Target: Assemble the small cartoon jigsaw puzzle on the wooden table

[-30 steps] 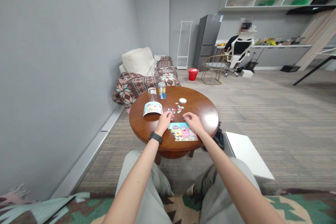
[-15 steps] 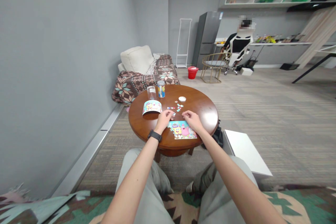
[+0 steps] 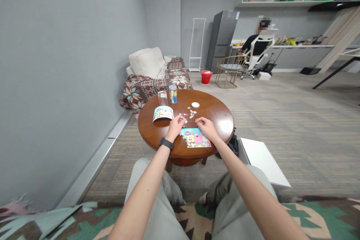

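Note:
A partly joined cartoon jigsaw puzzle [image 3: 198,138] lies flat near the front edge of the round wooden table [image 3: 216,105]; its left edge is uneven. My left hand [image 3: 176,125] is above its upper left corner, fingers pinched on a small pale puzzle piece [image 3: 186,121]. Over the upper right part, my right hand [image 3: 206,126] has thumb and fingers closed together; whatever they hold is too small to make out. Several loose puzzle pieces [image 3: 192,114] are scattered just beyond both hands. A curved picture sheet [image 3: 163,113] with a similar cartoon stands to the left.
A clear container [image 3: 162,98] and a cartoon-printed tin [image 3: 173,94] stand at the table's back left. A round white lid [image 3: 195,104] lies behind the pieces. A white box [image 3: 263,159] is on the floor at right. Across the room a person [image 3: 253,43] sits on an office chair.
Both hands stay nearly in place, with only slight finger movement. The view has tilted a little. The person in the background has shifted on the chair.

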Demonstrator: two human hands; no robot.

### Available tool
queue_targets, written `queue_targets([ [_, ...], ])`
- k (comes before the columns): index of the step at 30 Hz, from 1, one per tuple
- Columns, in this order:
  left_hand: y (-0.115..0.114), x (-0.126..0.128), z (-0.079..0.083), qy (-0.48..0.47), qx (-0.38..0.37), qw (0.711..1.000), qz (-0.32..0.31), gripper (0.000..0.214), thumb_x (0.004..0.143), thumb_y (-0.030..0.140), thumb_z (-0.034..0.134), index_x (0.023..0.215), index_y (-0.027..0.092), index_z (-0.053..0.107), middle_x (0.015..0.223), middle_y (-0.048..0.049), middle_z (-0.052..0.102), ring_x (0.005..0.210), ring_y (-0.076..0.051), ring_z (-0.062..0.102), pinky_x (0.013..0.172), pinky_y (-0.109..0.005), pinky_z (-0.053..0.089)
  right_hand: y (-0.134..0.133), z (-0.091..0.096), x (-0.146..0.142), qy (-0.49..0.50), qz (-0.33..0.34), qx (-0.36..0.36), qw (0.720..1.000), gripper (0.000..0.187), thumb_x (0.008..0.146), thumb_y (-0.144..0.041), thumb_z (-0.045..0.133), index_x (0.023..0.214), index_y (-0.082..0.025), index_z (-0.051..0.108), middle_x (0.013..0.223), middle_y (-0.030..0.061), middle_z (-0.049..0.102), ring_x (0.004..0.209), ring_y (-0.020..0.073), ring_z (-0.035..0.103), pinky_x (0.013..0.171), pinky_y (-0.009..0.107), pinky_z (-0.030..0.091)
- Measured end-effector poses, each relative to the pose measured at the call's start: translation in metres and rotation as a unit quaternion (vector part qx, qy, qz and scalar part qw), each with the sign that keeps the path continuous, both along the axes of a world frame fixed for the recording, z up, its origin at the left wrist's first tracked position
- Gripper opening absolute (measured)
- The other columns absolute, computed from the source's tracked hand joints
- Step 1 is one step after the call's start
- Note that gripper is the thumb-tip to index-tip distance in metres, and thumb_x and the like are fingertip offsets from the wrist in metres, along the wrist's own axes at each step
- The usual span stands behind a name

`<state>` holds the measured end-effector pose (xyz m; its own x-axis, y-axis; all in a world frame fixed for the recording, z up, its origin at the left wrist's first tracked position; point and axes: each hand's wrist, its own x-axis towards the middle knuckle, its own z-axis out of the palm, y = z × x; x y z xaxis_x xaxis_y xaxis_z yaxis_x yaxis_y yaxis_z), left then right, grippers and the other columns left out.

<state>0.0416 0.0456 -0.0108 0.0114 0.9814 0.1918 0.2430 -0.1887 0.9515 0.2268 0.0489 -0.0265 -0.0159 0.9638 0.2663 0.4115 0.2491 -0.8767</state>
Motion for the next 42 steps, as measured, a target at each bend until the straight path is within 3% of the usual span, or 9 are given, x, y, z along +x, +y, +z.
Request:
queue_targets([
  [8, 0.0015, -0.0031, 0.0000, 0.049, 0.048, 0.996, 0.052, 0.007, 0.074, 0.012, 0.067, 0.070, 0.017, 0.063, 0.078, -0.0031, 0.070, 0.077, -0.017, 0.065, 0.077, -0.029, 0.051, -0.0021, 0.0036, -0.0005, -0.009, -0.004, -0.008, 1.000, 0.017, 0.076, -0.023, 0.052, 0.078, -0.020, 0.068, 0.077, 0.0026, 0.071, 0.073, 0.0181, 0.064, 0.074, 0.031, 0.049],
  [13, 0.0018, -0.0035, -0.0033, -0.011, 0.008, 0.999, 0.033, 0.013, 0.083, 0.027, 0.063, 0.076, 0.016, 0.066, 0.069, -0.0016, 0.068, 0.064, -0.016, 0.065, 0.065, -0.027, 0.054, -0.0017, 0.0029, -0.0010, -0.008, -0.006, -0.007, 1.000, 0.016, 0.076, -0.024, 0.052, 0.077, -0.020, 0.067, 0.076, 0.0021, 0.071, 0.072, 0.0179, 0.064, 0.073, 0.030, 0.049],
  [18, 0.0053, -0.0046, -0.0081, -0.018, 0.014, 0.998, 0.056, 0.005, 0.082, 0.016, 0.063, 0.084, 0.014, 0.067, 0.079, -0.0047, 0.071, 0.067, -0.016, 0.067, 0.069, -0.029, 0.056, -0.0019, 0.0024, -0.0012, -0.007, -0.007, -0.009, 1.000, 0.016, 0.076, -0.025, 0.053, 0.078, -0.020, 0.067, 0.076, 0.0024, 0.070, 0.073, 0.0182, 0.064, 0.074, 0.031, 0.049],
  [22, 0.0065, -0.0048, -0.0086, -0.014, 0.030, 0.997, 0.072, 0.012, 0.081, 0.007, 0.059, 0.086, 0.014, 0.067, 0.091, -0.0085, 0.072, 0.084, -0.018, 0.069, 0.081, -0.032, 0.055, -0.0022, 0.0030, -0.0010, -0.006, -0.005, -0.003, 1.000, 0.016, 0.076, -0.025, 0.053, 0.078, -0.020, 0.068, 0.075, 0.0027, 0.070, 0.071, 0.0182, 0.063, 0.072, 0.030, 0.049],
  [26, 0.0052, -0.0040, -0.0057, 0.003, 0.041, 0.996, 0.074, 0.015, 0.077, 0.002, 0.060, 0.083, 0.015, 0.065, 0.089, -0.0066, 0.071, 0.082, -0.016, 0.067, 0.083, -0.030, 0.053, -0.0017, 0.0027, -0.0007, -0.006, -0.004, -0.005, 1.000, 0.016, 0.076, -0.027, 0.053, 0.078, -0.020, 0.068, 0.074, 0.0023, 0.070, 0.070, 0.0180, 0.063, 0.071, 0.030, 0.049],
  [32, 0.0034, -0.0022, -0.0022, 0.019, 0.043, 0.996, 0.082, 0.001, 0.080, 0.016, 0.064, 0.079, 0.016, 0.064, 0.079, -0.0032, 0.068, 0.074, -0.015, 0.063, 0.074, -0.027, 0.051, -0.0019, 0.0033, -0.0005, -0.003, -0.004, -0.011, 1.000, 0.016, 0.075, -0.027, 0.053, 0.078, -0.020, 0.067, 0.073, 0.0013, 0.069, 0.069, 0.0175, 0.062, 0.072, 0.030, 0.048],
  [35, 0.0032, -0.0019, -0.0025, 0.006, 0.022, 0.998, 0.059, 0.006, 0.083, 0.021, 0.061, 0.080, 0.016, 0.063, 0.075, -0.0017, 0.066, 0.066, -0.014, 0.062, 0.068, -0.026, 0.051, -0.0024, 0.0044, -0.0005, -0.002, -0.005, -0.014, 1.000, 0.016, 0.075, -0.026, 0.052, 0.078, -0.021, 0.067, 0.074, 0.0015, 0.070, 0.070, 0.0177, 0.063, 0.072, 0.030, 0.048],
  [42, 0.0027, -0.0025, -0.0021, -0.007, 0.018, 0.998, 0.061, 0.009, 0.081, 0.009, 0.058, 0.078, 0.016, 0.061, 0.079, -0.0028, 0.068, 0.072, -0.013, 0.067, 0.064, -0.022, 0.051, -0.0010, 0.0026, 0.0001, -0.006, -0.004, -0.012, 1.000, 0.016, 0.076, -0.025, 0.053, 0.079, -0.021, 0.067, 0.075, 0.0019, 0.070, 0.072, 0.0182, 0.064, 0.073, 0.031, 0.049],
])
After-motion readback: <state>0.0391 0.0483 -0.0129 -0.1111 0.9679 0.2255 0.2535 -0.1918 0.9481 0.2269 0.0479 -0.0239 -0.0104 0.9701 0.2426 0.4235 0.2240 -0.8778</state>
